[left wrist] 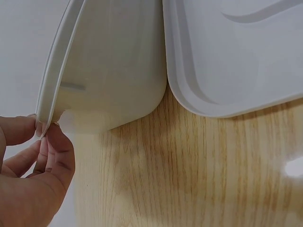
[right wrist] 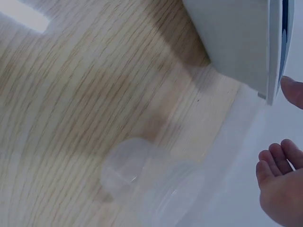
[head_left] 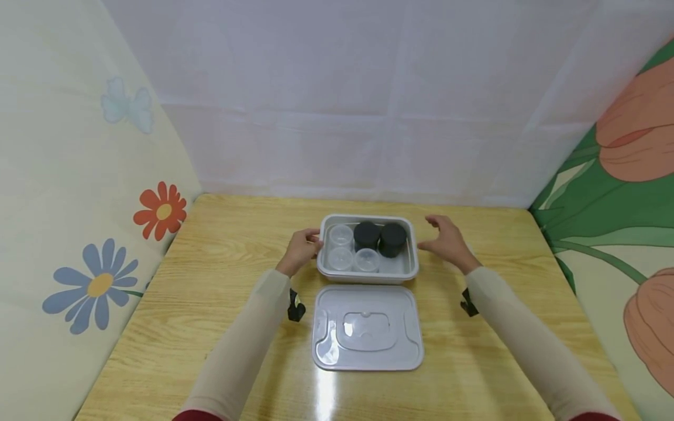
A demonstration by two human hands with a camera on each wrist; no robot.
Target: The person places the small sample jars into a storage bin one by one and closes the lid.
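Observation:
A white rectangular plastic box [head_left: 411, 266] stands uncovered on the wooden table. Inside it are three clear round cups [head_left: 341, 235] and two black round pieces [head_left: 392, 238]. My left hand [head_left: 302, 251] pinches the box's left rim between thumb and fingers; the left wrist view shows this grip at the rim [left wrist: 53, 94]. At the right side, my right hand [head_left: 447, 241] has its thumb tip right by the rim. Its other fingers are spread away from the thumb, with nothing between them. In front of the box lies its pale lid [head_left: 368, 356], flat on the table.
The wooden table [head_left: 237, 245] reaches back to a white cloth wall [head_left: 342, 146]. Flower-printed cloths [head_left: 100, 285] hang at both sides. In the right wrist view, faint clear cup-like shapes [right wrist: 125, 168] show low on the wood.

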